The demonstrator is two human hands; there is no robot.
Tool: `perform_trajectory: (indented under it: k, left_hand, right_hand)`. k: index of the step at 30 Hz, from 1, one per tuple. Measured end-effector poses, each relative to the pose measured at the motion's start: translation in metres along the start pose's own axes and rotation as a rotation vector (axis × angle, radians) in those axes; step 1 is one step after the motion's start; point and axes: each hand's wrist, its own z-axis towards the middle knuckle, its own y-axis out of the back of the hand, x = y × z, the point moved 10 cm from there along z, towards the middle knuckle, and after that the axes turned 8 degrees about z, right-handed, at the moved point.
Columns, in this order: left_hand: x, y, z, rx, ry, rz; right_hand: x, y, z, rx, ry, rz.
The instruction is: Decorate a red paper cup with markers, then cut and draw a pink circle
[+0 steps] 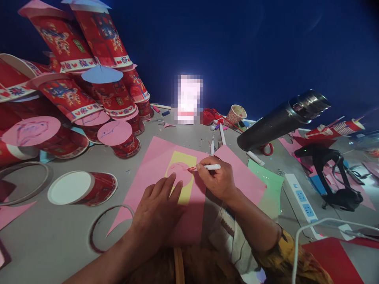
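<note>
My right hand (220, 179) grips a white-barrelled marker (211, 167), its red tip touching a pink paper disc (182, 179) near the upper right. Faint red curved lines show on the disc. Under it lies a yellow strip (184, 157), which rests on a large pink sheet (154, 157). My left hand (161, 201) lies flat with fingers apart, fingertips pressing on the disc's lower part and the yellow paper. A second pink sheet (248, 177) runs under my right hand and wrist.
Red paper cups (115, 94) with paper discs are stacked at the left, with one cup (83, 187) lying nearer me. A black flask (272, 122), a power strip (303, 203) and a black stand (340, 177) occupy the right. A blurred bright screen (189, 98) stands at the back.
</note>
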Motion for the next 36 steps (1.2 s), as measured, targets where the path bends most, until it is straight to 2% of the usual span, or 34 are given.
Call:
perform_trajectory:
  k: [4, 8, 13, 22, 31, 36]
  left_hand:
    - [0.0, 0.0, 0.0, 0.002, 0.006, 0.0]
    - [-0.001, 0.001, 0.001, -0.007, 0.009, -0.006]
    - [0.0, 0.003, 0.002, -0.026, 0.009, -0.017]
    - [0.0, 0.004, -0.001, -0.038, 0.008, -0.038]
    - [-0.001, 0.009, -0.001, -0.054, 0.004, -0.056]
    - [-0.001, 0.007, -0.001, -0.041, 0.01, -0.062]
  right_hand:
    - [-0.003, 0.0, 0.0, 0.013, -0.008, -0.06]
    - [-0.003, 0.002, 0.001, 0.0, -0.037, -0.003]
    - [0.004, -0.005, 0.0, 0.002, 0.017, 0.07]
    - [0.002, -0.012, -0.002, 0.025, 0.022, 0.069]
    - [0.006, -0.027, -0.004, 0.076, 0.012, 0.214]
    - [0.008, -0.03, -0.005, 0.074, 0.055, 0.2]
